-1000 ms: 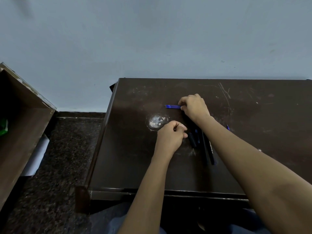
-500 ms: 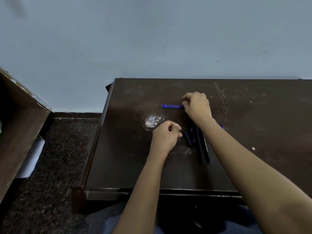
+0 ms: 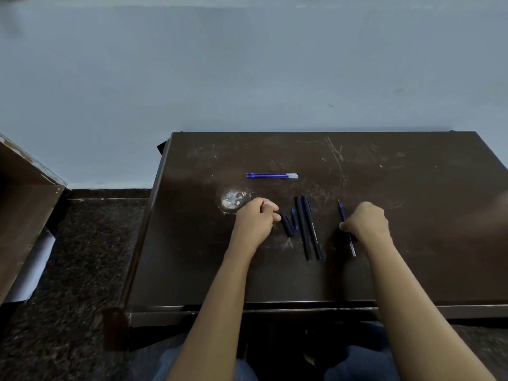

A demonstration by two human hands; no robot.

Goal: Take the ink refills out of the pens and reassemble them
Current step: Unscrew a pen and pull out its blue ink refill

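Right hand (image 3: 367, 224): knuckles up on the tabletop, fingers curled round a thin blue ink refill (image 3: 341, 213). The refill lies at a slant. Its tip points away from the person and its pale rear end shows below the hand.

Left hand (image 3: 254, 222): resting on the table, fingers curled in, thumb against forefinger. Whether it pinches anything cannot be told. Its fingertips sit just beside the top of a short black pen cap (image 3: 287, 226).

Between the hands:
- A small blue pen piece (image 3: 294, 217), close to the right of the cap.
- Two long black pen barrels (image 3: 302, 229), side by side and pointing away from the person. The right-hand one carries pale lettering.

Beyond the hands: a pair of blue ink refills (image 3: 272, 176), lying parallel and touching, crosswise, with tips to the left.

Surface: dark brown scratched wooden table (image 3: 412, 257), with a whitish worn patch (image 3: 233, 200) just beyond the left hand.

Surroundings:
- Pale blue-grey wall (image 3: 247, 78) behind.
- Dark speckled stone floor (image 3: 82, 257) at left.
- Brown wooden unit (image 3: 24, 210) at the far left, with a white roll (image 3: 33, 268) beneath it.
- Blue denim knees (image 3: 357, 361) at the bottom edge.
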